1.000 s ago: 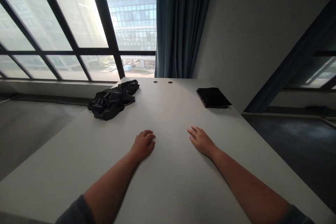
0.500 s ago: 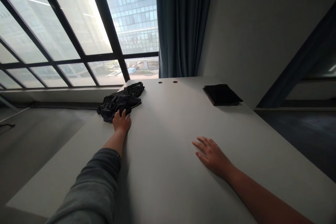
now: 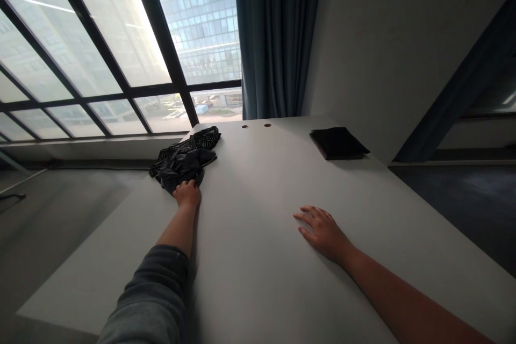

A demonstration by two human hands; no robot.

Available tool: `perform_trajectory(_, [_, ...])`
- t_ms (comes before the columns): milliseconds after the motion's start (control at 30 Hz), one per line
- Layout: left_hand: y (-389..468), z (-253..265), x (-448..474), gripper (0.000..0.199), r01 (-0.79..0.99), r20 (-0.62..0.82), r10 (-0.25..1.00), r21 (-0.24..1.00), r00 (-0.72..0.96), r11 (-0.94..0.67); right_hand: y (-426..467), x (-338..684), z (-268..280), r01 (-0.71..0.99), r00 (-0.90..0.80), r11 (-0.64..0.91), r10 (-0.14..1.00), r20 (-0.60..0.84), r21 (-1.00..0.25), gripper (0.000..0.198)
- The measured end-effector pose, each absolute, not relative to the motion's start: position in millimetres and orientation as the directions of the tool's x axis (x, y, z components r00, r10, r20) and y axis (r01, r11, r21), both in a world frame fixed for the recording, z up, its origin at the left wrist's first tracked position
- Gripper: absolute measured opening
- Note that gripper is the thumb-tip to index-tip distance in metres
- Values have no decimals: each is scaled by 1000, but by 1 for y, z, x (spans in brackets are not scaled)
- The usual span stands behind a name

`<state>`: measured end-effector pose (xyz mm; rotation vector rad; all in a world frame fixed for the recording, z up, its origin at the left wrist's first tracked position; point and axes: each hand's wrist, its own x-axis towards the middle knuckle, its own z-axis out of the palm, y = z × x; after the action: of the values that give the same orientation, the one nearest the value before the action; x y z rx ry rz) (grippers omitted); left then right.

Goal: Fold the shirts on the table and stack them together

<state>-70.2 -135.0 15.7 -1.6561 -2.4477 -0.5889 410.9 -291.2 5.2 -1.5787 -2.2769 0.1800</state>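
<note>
- Dark cloth (image 3: pixel 179 165), left of frame centre, near edge clamped in curled fingers of the left hand (image 3: pixel 187 193);
- right hand (image 3: pixel 324 234), lower right, fingers apart on white table (image 3: pixel 250 263);
- apparently the grasping step; lifting calls for firm hold.

Window (image 3: pixel 108 27): large panes in dark frames fill the upper left, slanting.
Building (image 3: pixel 209 27): glass-fronted, pale and bright beyond the panes.
Curtain (image 3: pixel 278 37): blue, hanging in folds beside the glass.
Wall (image 3: pixel 363 54): plain, grey in shadow, right of the curtain.
Surface (image 3: pixel 250 269): long, white, two round inserts (image 3: pixel 267 125) near its far edge.
Floor (image 3: pixel 68 215): grey, on both sides.
Light: daylight from the left; the right side is dim.
</note>
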Motion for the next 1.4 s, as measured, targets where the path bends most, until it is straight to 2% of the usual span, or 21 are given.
perform_trajectory(167, [-165,10,-29,34,921,341,888,341,-308,189,-290,409,6,883,-294,358,926,237,-303,39])
perform_trajectory(333, [-188,5,42,30,875,369,922,477,-117,-79,-286,412,2,867,-304,380,916,262,-322,36])
perform_trajectory(367, [-194,5,59,31,830,369,927,535,-61,-159,-285,413,0,858,-305,386,914,268,-338,36])
perform_trajectory(467, [-224,9,109,37,730,350,931,608,108,-313,-282,418,-5,813,-292,410,902,319,-414,40])
perform_trajectory(533, [-249,19,133,38,608,295,897,661,328,-440,-281,422,-7,782,-260,423,889,378,-457,45])
perform_trajectory(600, [-271,34,145,29,551,211,823,653,527,-520,-280,428,-7,769,-196,418,874,444,-483,48])
perform_trajectory(667, [-284,48,144,33,607,113,791,580,601,-544,-279,437,-5,768,-100,390,856,507,-508,52])
perform_trajectory(767, [-284,58,130,48,792,28,865,389,501,-471,-274,456,-2,780,13,322,849,528,-536,59])
perform_trajectory(833, [-277,57,120,42,884,54,925,281,375,-375,-271,468,1,813,33,257,875,483,-522,59])
perform_trajectory(933, [-268,51,115,30,904,188,939,270,289,-332,-269,480,6,895,56,132,915,400,-427,51])
perform_trajectory(1033, [-266,44,120,45,825,362,834,235,417,-514,-272,488,13,943,96,13,946,308,-333,40])
perform_trajectory(1100, [-267,39,125,40,772,347,778,193,524,-605,-274,494,18,948,98,-17,965,241,-317,38])
perform_trajectory(1167, [-266,35,126,22,768,263,782,180,564,-615,-275,503,22,948,82,-12,975,206,-319,39])
perform_trajectory(1267, [-262,36,119,9,827,216,836,159,504,-539,-274,520,26,945,98,-36,979,179,-324,41])
perform_trajectory(1400, [-252,45,94,6,957,242,937,81,253,-280,-274,543,34,925,185,-137,977,102,-355,46])
